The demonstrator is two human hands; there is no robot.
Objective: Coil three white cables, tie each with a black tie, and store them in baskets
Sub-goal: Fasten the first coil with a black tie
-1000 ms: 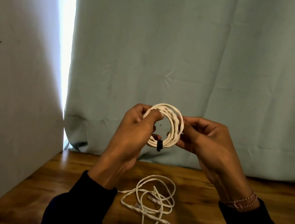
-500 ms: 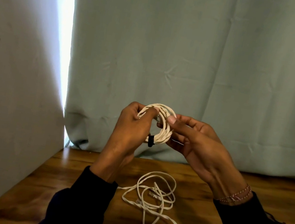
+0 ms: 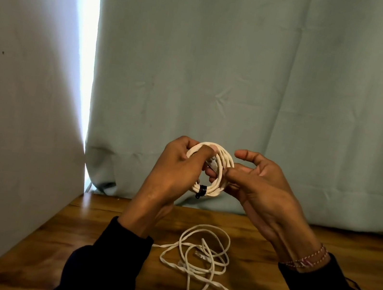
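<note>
Coiled white cable [image 3: 216, 174] is held upright above the wooden table [image 3: 98, 243], a black tie [image 3: 201, 191] wrapped around its bottom. The left hand [image 3: 170, 174] grips its left side, and the right hand [image 3: 261, 189] pinches its right side, thumb lifted. Loose white cable [image 3: 203, 263] lies tangled on the table below.

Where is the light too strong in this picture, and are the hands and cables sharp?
Head view: the gap between the curtains is blown out to white; the left hand, right hand and coiled cable are fairly sharp; the loose cable lies in dim light on the wooden table.
</note>
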